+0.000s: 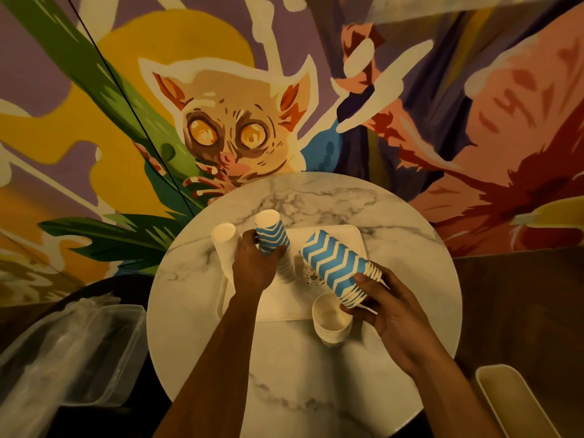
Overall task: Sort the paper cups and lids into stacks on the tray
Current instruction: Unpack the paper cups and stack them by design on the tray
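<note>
Right now the left hand (256, 267) grips a blue cup (271, 237) above the tray's (344, 238) left side. The right hand (390, 308) grips a tilted blue stack (336, 263) at its rim end, over the tray's right part. They are probably held apart so the cup can nest onto the stack. A white stack (330, 320) stands mouth-up at the tray's near-right corner, and a white cup (223, 235) stands at the far left. No lids identifiable.

2 blue-chevron cup stacks (272, 238) (339, 268), 2 plain white cup stacks (223, 236) (331, 322), 1 tray (347, 237), 1 round worktop (316, 390), 1 clear tub (79, 343), 2 hands (256, 270) (390, 309).
</note>
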Demonstrator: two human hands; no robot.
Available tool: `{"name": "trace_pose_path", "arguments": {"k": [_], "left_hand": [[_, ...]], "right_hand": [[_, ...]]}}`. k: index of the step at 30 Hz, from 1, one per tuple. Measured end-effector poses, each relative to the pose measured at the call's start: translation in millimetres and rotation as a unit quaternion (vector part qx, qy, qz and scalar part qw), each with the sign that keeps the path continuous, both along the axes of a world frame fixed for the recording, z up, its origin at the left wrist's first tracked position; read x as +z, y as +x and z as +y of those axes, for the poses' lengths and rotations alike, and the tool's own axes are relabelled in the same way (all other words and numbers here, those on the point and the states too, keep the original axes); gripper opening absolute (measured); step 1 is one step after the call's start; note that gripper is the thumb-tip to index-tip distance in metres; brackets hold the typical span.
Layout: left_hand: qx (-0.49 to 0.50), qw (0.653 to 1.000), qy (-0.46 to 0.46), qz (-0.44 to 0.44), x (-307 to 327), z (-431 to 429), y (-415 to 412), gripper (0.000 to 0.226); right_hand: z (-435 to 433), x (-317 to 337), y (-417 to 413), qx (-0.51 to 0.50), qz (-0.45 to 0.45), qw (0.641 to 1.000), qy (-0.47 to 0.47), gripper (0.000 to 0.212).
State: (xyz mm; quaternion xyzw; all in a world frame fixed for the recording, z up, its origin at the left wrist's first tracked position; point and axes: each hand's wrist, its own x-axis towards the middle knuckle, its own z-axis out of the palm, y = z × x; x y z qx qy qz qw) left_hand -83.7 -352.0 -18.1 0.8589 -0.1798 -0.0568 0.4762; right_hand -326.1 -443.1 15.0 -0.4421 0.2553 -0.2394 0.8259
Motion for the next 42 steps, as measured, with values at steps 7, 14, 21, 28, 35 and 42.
{"name": "trace_pose_path", "arguments": {"k": [7,14,21,28,35,42], "left_hand": [[0.0,1.0,0.017,-0.002,0,7,-2,0.08],[-0.014,0.981,-0.151,0.121,41,30,-55,0.047],[-0.151,0.918,-0.238,0.279,44,49,-131,0.04],[-0.165,0.915,-0.215,0.298,27,53,-147,0.055],[-0.139,0.919,-0.231,0.287,29,47,-132,0.05],[-0.016,0.938,-0.292,0.188,59,34,-78,0.021]], "right_hand": [[1,2,-1,-0.009,0.001,1.0,0.012,0.061],[4,1,3,0.002,-0.005,1.0,0.017,0.065],[10,1,5,0.019,0.012,1.0,-0.011,0.055],[14,-3,1,0.063,0.028,0.997,-0.022,0.046],[12,-1,6,0.059,0.023,0.998,-0.005,0.059],[3,1,2,0.021,0.017,1.0,0.012,0.068]]}}
